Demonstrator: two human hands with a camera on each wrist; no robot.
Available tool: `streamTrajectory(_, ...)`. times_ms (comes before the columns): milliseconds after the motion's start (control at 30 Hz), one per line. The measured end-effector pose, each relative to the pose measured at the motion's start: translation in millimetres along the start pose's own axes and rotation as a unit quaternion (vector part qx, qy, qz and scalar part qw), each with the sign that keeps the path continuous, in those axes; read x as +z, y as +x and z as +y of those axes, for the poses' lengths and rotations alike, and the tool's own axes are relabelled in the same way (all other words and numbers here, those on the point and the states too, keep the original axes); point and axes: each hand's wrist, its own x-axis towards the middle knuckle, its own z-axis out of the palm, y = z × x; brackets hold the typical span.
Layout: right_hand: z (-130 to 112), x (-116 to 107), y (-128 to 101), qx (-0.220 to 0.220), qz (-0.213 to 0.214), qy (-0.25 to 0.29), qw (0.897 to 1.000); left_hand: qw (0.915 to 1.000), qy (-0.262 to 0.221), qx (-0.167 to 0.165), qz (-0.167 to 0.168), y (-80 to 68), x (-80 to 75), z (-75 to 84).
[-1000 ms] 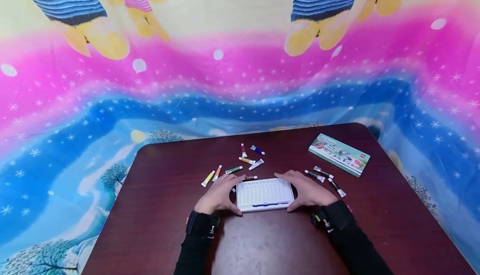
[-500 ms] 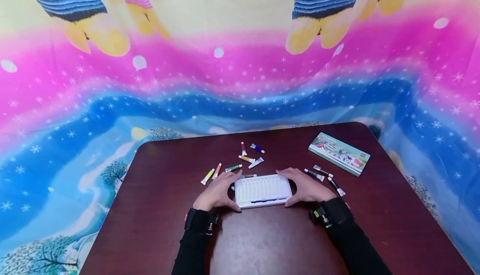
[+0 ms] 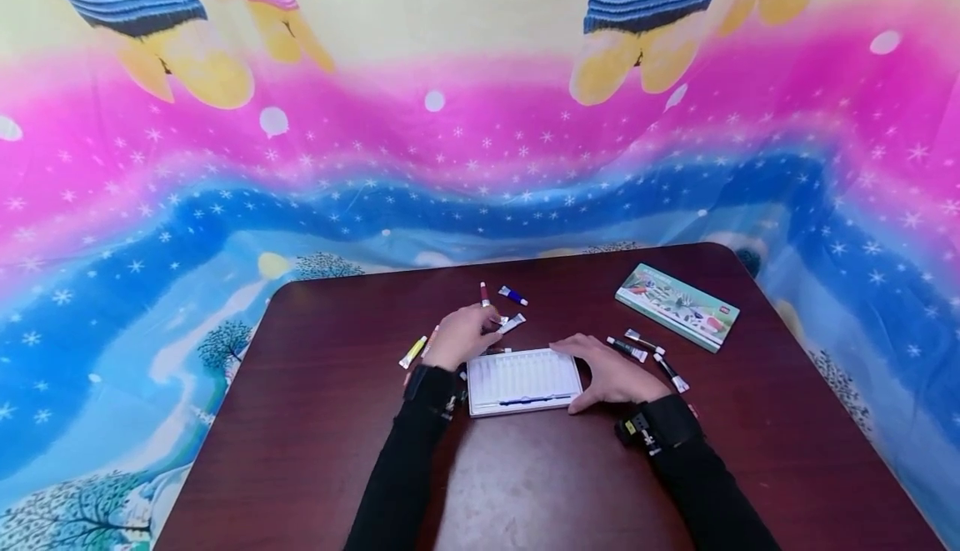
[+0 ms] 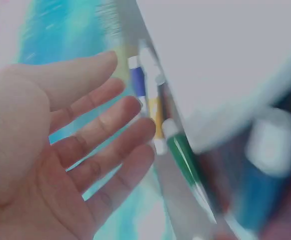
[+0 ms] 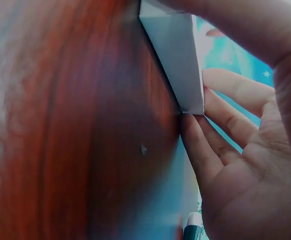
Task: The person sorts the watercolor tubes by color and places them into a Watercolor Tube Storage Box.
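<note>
A white ribbed plastic tray (image 3: pixel 523 378) with a blue brush in its front groove lies on the dark red table (image 3: pixel 300 434). My right hand (image 3: pixel 603 368) rests against the tray's right end, its fingers (image 5: pixel 220 120) fairly straight at the tray's corner (image 5: pixel 178 65). My left hand (image 3: pixel 480 333) reaches past the tray's far left corner to the loose paint tubes. In the left wrist view its fingers (image 4: pixel 105 125) are spread and straight, their tips close to a blue tube (image 4: pixel 138 82), a yellow tube (image 4: pixel 157 117) and a green tube (image 4: pixel 183 155). It holds nothing.
More tubes lie around: a yellow one (image 3: pixel 413 352) at the left, a red (image 3: pixel 484 293) and a blue (image 3: pixel 513 295) farther back, and three (image 3: pixel 645 351) right of the tray. A printed paint box (image 3: pixel 677 307) sits at the back right. A bright cloth hangs behind.
My left hand has left the tray's left side and moved forward to the tubes behind it. The right hand stays at the tray's right end.
</note>
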Motion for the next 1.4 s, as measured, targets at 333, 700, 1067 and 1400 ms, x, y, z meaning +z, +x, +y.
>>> streamTrajectory(333,-1,1,0,-0.004,-0.001,0.005,1.0,0.9826,0.181,0.03,-0.028,41.3,19.7,8.4)
streamTrajectory(700,-2,0,1,-0.002,-0.004,0.003,1.0,0.9984,-0.052,0.01,0.021,26.0,-14.4,4.2)
streamTrajectory(1067,-4,-3,2,-0.001,-0.002,0.004,1.0,0.9265,-0.317,0.024,0.2,-22.3,-36.0,4.1)
streamTrajectory(1400,-4,0,1,0.005,-0.001,0.011,1.0,0.8356,-0.52,0.067,0.163,-51.2,-45.2,6.2)
